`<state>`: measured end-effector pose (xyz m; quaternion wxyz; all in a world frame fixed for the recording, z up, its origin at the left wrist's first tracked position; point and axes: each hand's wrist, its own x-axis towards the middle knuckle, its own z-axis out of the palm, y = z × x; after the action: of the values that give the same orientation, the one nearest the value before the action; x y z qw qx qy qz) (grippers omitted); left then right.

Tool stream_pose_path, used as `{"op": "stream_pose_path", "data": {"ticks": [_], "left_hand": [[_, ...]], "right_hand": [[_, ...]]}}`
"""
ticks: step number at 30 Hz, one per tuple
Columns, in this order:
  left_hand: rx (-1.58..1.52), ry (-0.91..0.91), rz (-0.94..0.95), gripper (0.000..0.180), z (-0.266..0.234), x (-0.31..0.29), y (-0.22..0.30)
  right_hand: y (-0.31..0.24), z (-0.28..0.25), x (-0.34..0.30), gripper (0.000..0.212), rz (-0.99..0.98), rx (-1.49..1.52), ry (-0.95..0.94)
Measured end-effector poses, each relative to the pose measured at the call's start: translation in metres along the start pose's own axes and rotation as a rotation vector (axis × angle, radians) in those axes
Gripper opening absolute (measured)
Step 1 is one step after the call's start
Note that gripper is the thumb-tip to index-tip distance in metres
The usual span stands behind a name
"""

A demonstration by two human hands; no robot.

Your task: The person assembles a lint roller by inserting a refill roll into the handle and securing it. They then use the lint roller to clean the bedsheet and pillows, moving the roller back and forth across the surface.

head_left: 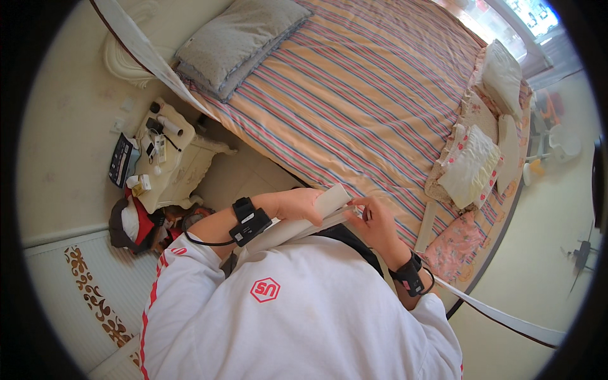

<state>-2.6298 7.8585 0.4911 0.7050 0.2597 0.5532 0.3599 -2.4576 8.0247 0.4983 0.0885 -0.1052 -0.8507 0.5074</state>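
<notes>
white roll (316, 212) lengthwise left-right, left hand (297, 204), right hand (379, 223) gripping

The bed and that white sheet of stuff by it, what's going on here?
A person in a white top stands beside a bed with a striped cover and holds a long white strip of fabric in both hands. The left hand grips it from above and the right hand pinches its edge. The strip runs off toward the headboard and past the right elbow. A grey pillow lies on the bed, with folded linens near the far edge.
</notes>
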Motion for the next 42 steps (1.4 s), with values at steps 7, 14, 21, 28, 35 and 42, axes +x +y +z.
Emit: {"op": "stream_pose_path", "data": {"ticks": [7,14,21,28,35,42], "left_hand": [[-0.076,0.082,-0.004,0.058,0.0,-0.009,0.007],[-0.077,0.106,0.006,0.057,0.002,-0.018,0.01],[-0.059,0.099,-0.017,0.057,0.002,-0.02,0.016],[-0.11,0.086,0.002,0.056,0.002,-0.023,0.012],[-0.091,0.106,-0.022,0.056,0.002,-0.022,0.013],[-0.115,0.111,-0.01,0.058,0.001,-0.021,0.015]], "right_hand": [[0.008,-0.001,-0.009,0.049,0.346,0.772,-0.027],[0.013,-0.005,-0.011,0.057,0.355,1.385,-0.124],[0.0,-0.005,-0.009,0.044,0.22,1.464,-0.144],[-0.007,-0.003,-0.008,0.032,0.122,1.421,-0.067],[-0.007,0.006,-0.01,0.024,0.298,0.802,0.14],[-0.015,0.015,0.002,0.02,-0.034,0.145,0.267]]}}
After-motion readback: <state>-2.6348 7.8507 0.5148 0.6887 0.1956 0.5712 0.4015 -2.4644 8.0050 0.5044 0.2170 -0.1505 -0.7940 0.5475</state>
